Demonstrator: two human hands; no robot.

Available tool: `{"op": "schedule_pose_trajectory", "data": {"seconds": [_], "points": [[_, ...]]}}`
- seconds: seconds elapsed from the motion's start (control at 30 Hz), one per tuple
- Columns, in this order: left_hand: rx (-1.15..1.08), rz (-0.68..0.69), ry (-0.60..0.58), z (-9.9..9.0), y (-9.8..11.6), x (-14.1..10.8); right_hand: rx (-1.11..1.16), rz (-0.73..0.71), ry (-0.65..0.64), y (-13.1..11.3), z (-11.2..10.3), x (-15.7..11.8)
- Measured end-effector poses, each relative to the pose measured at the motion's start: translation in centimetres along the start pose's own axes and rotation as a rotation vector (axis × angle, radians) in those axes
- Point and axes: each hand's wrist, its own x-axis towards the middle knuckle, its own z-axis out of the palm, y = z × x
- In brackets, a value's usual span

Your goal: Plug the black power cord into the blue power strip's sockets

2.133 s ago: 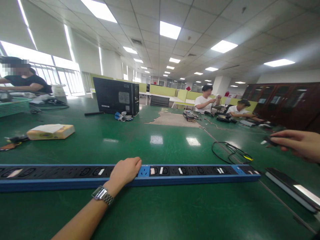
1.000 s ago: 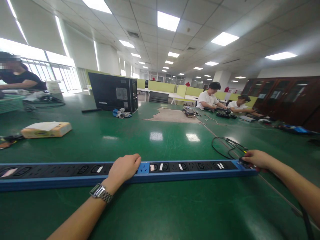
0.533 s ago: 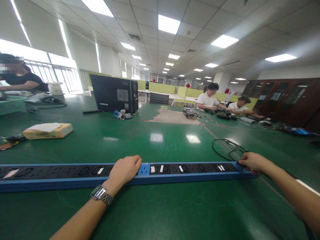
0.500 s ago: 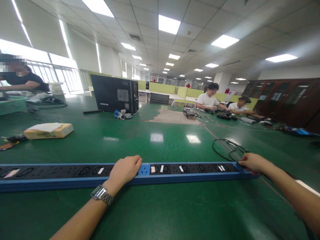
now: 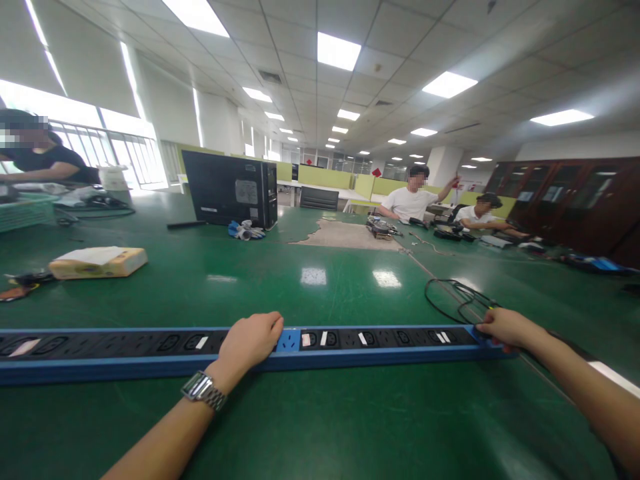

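Note:
A long blue power strip (image 5: 380, 356) with black sockets lies across the green table, its left end out of view. My left hand (image 5: 251, 339) is closed over the strip's middle, beside a single blue socket (image 5: 289, 340). A steel-banded watch (image 5: 204, 390) is on that wrist. At the strip's right end, my right hand (image 5: 510, 328) pinches a small dark part, mostly hidden by the fingers; I cannot tell exactly what it is. A black cable (image 5: 440, 313) loops on the table just behind this hand.
A black computer case (image 5: 227, 187) stands at the back, with gloves (image 5: 246, 230) before it. At left are a yellow tissue pack (image 5: 99, 262) and a green basket (image 5: 25, 212). Bare board (image 5: 345, 235) shows mid-table. Co-workers (image 5: 413, 195) sit at the far right and the left.
Both my hands stay in nearly the same place on the power strip. Across the table, a co-worker in white has straightened up and raised an arm.

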Motion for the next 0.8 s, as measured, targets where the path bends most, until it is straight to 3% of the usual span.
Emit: {"op": "schedule_pose_trajectory", "data": {"seconds": [0.8], "points": [[-0.004, 0.007, -0.004, -0.37, 0.26, -0.16, 0.008, -0.009, 0.01, -0.02, 0.11, 0.05]]}}
